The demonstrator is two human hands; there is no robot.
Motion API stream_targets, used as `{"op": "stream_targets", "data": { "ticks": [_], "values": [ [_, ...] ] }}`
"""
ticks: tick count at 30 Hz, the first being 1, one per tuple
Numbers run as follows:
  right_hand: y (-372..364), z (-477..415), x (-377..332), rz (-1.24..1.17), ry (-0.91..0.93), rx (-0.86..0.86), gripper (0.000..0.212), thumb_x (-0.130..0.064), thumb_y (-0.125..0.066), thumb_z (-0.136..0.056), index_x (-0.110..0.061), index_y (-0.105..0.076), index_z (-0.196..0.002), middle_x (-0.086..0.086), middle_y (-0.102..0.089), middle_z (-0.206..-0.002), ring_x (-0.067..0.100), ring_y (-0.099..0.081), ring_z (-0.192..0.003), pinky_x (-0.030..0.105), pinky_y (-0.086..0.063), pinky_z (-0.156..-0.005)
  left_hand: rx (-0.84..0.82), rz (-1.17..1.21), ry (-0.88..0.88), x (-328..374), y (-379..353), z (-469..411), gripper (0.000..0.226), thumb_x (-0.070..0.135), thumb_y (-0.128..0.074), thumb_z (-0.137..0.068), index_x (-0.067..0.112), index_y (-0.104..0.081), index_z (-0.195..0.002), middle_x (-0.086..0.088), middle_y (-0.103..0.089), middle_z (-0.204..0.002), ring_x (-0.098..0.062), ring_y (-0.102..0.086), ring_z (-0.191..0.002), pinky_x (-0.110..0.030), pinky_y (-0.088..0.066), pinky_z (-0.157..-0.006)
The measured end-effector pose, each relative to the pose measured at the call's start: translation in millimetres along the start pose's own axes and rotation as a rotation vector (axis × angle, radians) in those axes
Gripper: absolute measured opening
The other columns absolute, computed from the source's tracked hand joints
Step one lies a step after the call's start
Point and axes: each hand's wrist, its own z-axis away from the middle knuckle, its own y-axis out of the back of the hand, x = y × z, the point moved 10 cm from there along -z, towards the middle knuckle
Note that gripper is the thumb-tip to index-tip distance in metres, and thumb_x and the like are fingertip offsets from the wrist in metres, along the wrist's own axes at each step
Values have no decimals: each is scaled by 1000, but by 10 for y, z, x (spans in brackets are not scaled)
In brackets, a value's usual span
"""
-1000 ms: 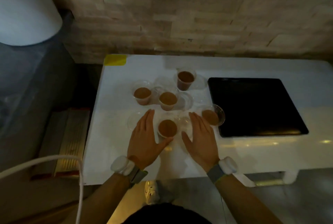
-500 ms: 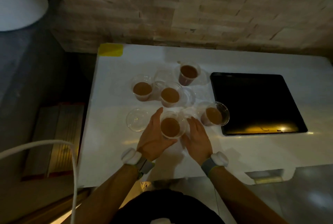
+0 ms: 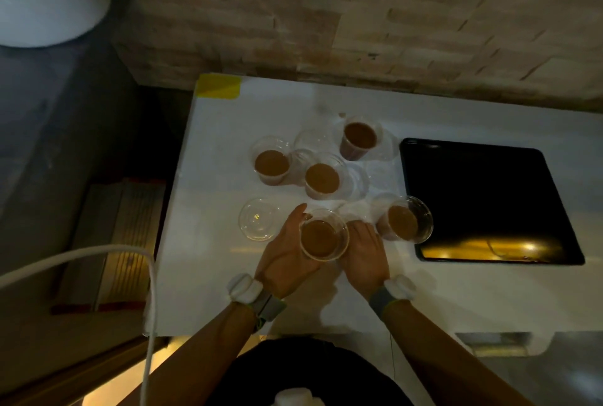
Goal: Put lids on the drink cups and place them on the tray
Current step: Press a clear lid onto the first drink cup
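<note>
Both hands have drawn in from lying flat on the table (image 3: 208, 275) to cupping the nearest cup (image 3: 323, 236) by its front edge. Left hand (image 3: 287, 255) wraps its side, fingers curled on the wall, likely to steady the full, unlidded drink. Right hand (image 3: 363, 254) rests just beside it, fingers loosely together; whether they grip anything I cannot tell. One clear lid (image 3: 259, 219) lies left. Four more open cups stand further back, towards the wall. At the right edge, the black tray (image 3: 489, 196) holds no cups.
</note>
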Motion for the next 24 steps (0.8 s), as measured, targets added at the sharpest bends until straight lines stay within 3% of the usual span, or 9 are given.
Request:
{"op": "stream_targets", "data": {
  "ticks": [3,5,7,11,15,17,19,24],
  "values": [
    [292,104,111,-376,-84,149,8,-6,-57,-96,-6,-62,-102,12,-63,-105,26,-60,-99,37,-48,-92,8,1,2,-22,-4,-5,100,36,-75,-67,44,-11,-143,16,-38,-146,0,-42,-126,-4,-32,-86],
    [507,224,242,-600,-220,258,7,-10,-53,-99,-11,-59,-103,5,-64,-103,17,-61,-97,17,-47,-88,17,10,7,-41,-7,-3,99,36,-75,-66,45,-12,-143,17,-37,-146,0,-41,-127,-6,-31,-89],
    [657,342,354,-755,-318,334,7,-14,-51,-100,-12,-58,-99,-1,-65,-101,12,-63,-96,9,-46,-85,19,38,5,-32,-5,-13,101,36,-77,-65,46,-14,-142,17,-37,-146,-1,-41,-128,-8,-31,-93],
    [756,430,533,-1311,-504,421,12,-11,-49,-102,-6,-58,-95,10,-71,-103,24,-70,-99,33,-58,-85,-43,89,-77,72,-26,-31,115,53,-84,-56,36,-14,-146,10,-33,-149,-3,-33,-134,-22,-28,-108],
    [464,388,416,-1810,-752,242,15,-8,-48,-100,-8,-60,-91,11,-74,-91,27,-72,-89,39,-58,-77,-31,181,-97,166,30,-11,121,59,-85,-49,40,-14,-146,19,-33,-146,7,-31,-132,-13,-26,-106],
    [311,408,372,-1841,-871,178,15,-8,-46,-102,-7,-60,-97,13,-72,-91,28,-71,-84,39,-56,-77,-1,168,-129,251,69,-14,116,61,-82,-52,43,-14,-144,32,-32,-139,18,-30,-127,1,-24,-99],
    [197,422,351,-1788,-928,159,14,-8,-47,-101,-6,-61,-97,16,-69,-90,28,-67,-83,41,-56,-80,-18,177,-108,282,67,-33,113,62,-81,-54,46,-15,-144,36,-30,-138,21,-30,-125,3,-24,-97],
    [78,381,313,-1584,-896,152,18,-1,-52,-97,-6,-61,-82,9,-62,-70,20,-59,-68,33,-56,-66,-25,86,-95,275,76,-24,99,51,-80,-63,33,-28,-144,3,-43,-147,-14,-40,-134,-32,-32,-109]
  ]
}}
